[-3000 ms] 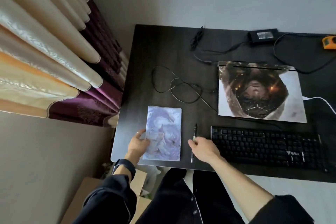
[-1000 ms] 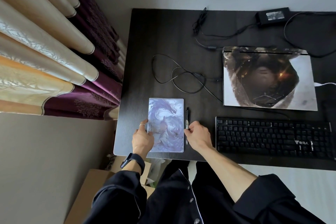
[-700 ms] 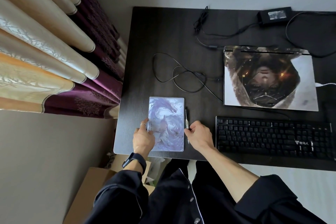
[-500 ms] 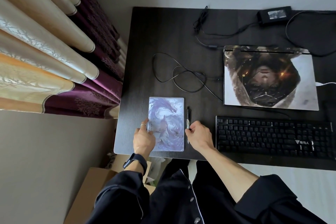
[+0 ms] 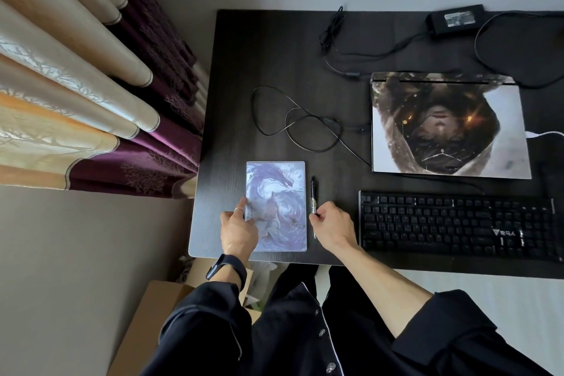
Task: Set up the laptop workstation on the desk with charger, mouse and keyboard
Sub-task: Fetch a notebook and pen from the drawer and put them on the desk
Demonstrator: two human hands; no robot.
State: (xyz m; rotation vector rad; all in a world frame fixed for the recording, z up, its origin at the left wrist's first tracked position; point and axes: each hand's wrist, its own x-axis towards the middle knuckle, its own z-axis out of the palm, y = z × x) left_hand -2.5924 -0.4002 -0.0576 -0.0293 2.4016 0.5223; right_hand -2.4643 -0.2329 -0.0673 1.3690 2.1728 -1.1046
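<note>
A closed laptop with a picture on its lid lies at the right of the dark desk. In front of it sits a black keyboard. The charger brick rests at the far edge, its cable looping toward the laptop. A purple-covered notebook lies near the front left corner, a black pen just right of it. My left hand rests on the notebook's left edge. My right hand pinches the pen's lower part. No mouse is visible.
A loose black cable coils in the middle of the desk. A white cable enters at the laptop's right side. Curtains hang left of the desk. A cardboard box stands on the floor below the front left corner.
The pen went from slanted, apart from the notebook, to straight beside its right edge. My left hand shifted slightly up the notebook's left edge. The view moved closer and to the left.
</note>
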